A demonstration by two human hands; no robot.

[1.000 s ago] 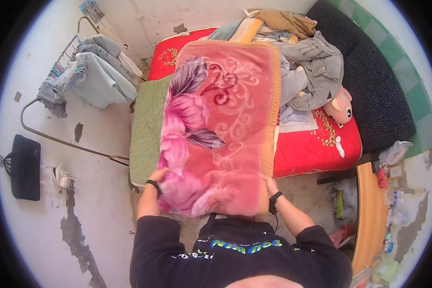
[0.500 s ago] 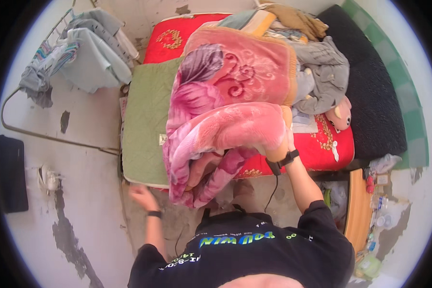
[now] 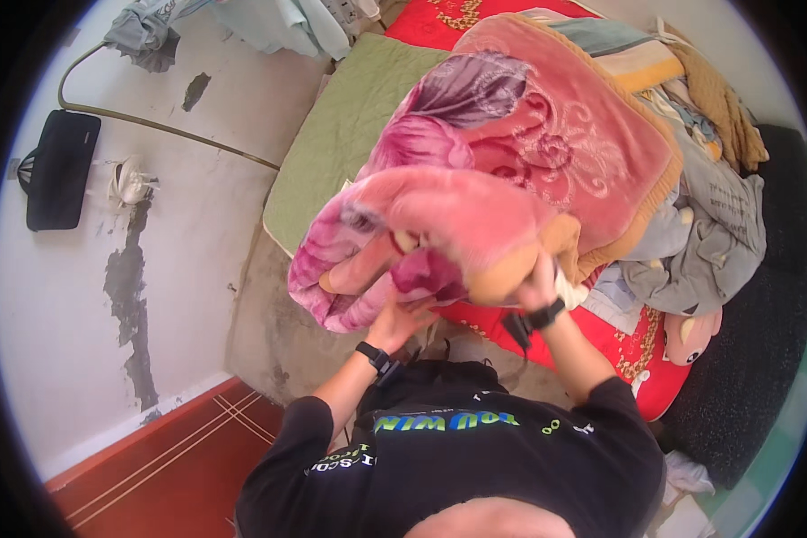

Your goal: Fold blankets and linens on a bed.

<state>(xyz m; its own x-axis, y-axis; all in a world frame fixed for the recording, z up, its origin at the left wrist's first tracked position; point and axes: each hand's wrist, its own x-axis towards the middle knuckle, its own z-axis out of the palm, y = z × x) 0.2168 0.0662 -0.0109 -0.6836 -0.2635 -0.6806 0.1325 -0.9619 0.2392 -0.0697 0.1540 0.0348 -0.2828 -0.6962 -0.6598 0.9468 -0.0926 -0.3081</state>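
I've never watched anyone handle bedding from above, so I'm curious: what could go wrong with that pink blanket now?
The thick pink plush blanket with floral print and tan border is bunched, seemingly overhanging the grey concrete floor; loose folds might slip from the left hand and get dirty.

The blanket's tan border lies against crumpled grey fabric clothing, which could get dragged along if the right hand pulls hard.

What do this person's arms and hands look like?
The left hand and right hand are gloveless. A black left wristband and black right wristband each carry a dark, blocky piece. The black shirt has short sleeves and blue, green and white lettering.
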